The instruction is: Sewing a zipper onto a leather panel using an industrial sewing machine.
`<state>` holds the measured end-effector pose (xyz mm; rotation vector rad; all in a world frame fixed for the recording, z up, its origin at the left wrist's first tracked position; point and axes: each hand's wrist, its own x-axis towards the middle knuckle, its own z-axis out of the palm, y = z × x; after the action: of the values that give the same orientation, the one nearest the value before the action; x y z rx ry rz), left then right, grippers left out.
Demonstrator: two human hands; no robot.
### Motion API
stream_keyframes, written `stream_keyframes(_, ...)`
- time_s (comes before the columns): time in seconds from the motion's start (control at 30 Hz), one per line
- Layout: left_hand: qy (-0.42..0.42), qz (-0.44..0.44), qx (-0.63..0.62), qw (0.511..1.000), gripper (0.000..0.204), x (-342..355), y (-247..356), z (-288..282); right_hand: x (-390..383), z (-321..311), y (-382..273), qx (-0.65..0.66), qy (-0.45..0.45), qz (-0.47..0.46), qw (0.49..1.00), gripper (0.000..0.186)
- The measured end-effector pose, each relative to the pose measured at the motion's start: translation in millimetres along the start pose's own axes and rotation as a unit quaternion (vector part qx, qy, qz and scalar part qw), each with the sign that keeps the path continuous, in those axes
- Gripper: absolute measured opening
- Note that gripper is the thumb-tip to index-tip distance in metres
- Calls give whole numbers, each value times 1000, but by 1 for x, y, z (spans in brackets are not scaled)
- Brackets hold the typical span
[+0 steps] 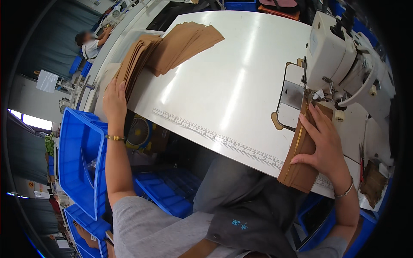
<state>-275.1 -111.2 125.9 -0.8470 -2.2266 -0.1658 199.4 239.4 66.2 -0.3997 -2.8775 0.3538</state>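
Note:
My right hand (pixel 320 139) lies with its fingers spread on a brown fabric piece (pixel 297 172) with a gold-coloured zipper (pixel 298 139) along it. The far end of that piece reaches under the head of a white sewing machine (pixel 329 56); its near end hangs over the table's front edge. Far to the left, my left hand (pixel 115 101) grips the near end of a stack of brown fabric pieces (pixel 138 56), its thumb on the right side. Beside that stack, more brown pieces (pixel 185 45) are fanned out flat on the table.
The white table (pixel 206 86) carries a printed ruler (pixel 219 139) along its front edge. Blue bins (pixel 81 159) stand at the left, and another blue crate (pixel 167 193) is below the table. Scissors (pixel 362 159) and a dark brown scrap (pixel 373 185) lie at the right. Another person (pixel 90 46) sits far left.

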Motion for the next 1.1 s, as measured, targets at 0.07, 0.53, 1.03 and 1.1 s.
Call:
stream_keyframes(0.07,-40,-73,9,996,44,2,-18,5,-1,2,2,4,1,7,1000,113)
stream_keyframes(0.53,-170,-22,-39,984,32,7,-60,7,0,2,2,-10,10,-11,1000,113)
stream_keyframes(1.03,-239,23,-61,969,41,7,-68,1,0,3,4,-19,8,-13,1000,115)
stream_keyframes(1.1,-264,18,-73,962,46,11,-68,-5,-1,4,4,-21,9,-15,1000,115)
